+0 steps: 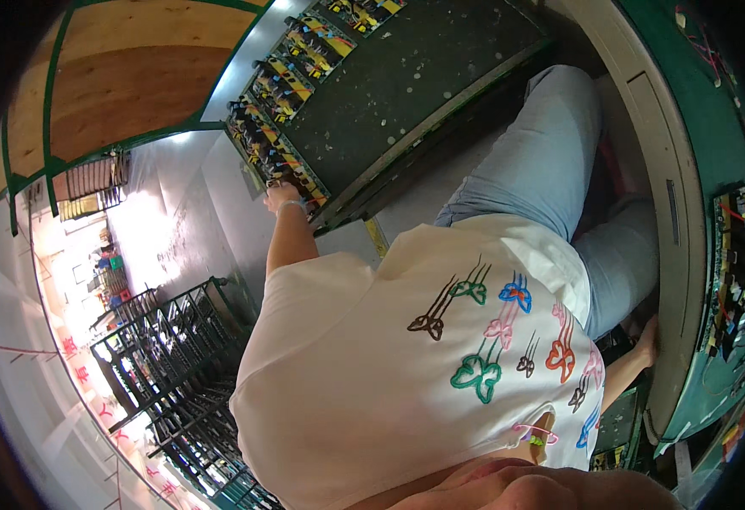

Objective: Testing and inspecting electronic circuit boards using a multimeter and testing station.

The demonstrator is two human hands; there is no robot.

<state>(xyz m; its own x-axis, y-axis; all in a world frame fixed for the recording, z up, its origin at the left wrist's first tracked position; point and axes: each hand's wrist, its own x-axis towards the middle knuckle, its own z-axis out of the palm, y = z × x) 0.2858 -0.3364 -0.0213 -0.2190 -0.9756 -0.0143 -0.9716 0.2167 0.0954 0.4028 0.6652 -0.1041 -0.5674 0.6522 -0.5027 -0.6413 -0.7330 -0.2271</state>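
Observation:
My left hand (283, 196) reaches out to the left, its fingers bent at the near end of a circuit board (269, 150) crowded with black and yellow parts. That board lies along the edge of a dark green bench top (415, 81), in a row with further boards (281, 90). The fingers look closed on the board's end, though they are small in view. My right hand (643, 347) is low on the right, against the grey edge of another bench (663, 212). Its fingers are mostly hidden, so I cannot make out what they touch.
On the right bench's green top sits another group of electronic parts (734, 263). Black slotted racks (181, 382) stand behind my left arm. Wooden panels in a green frame (147, 76) are at the upper left. My legs (526, 161) are between the two benches.

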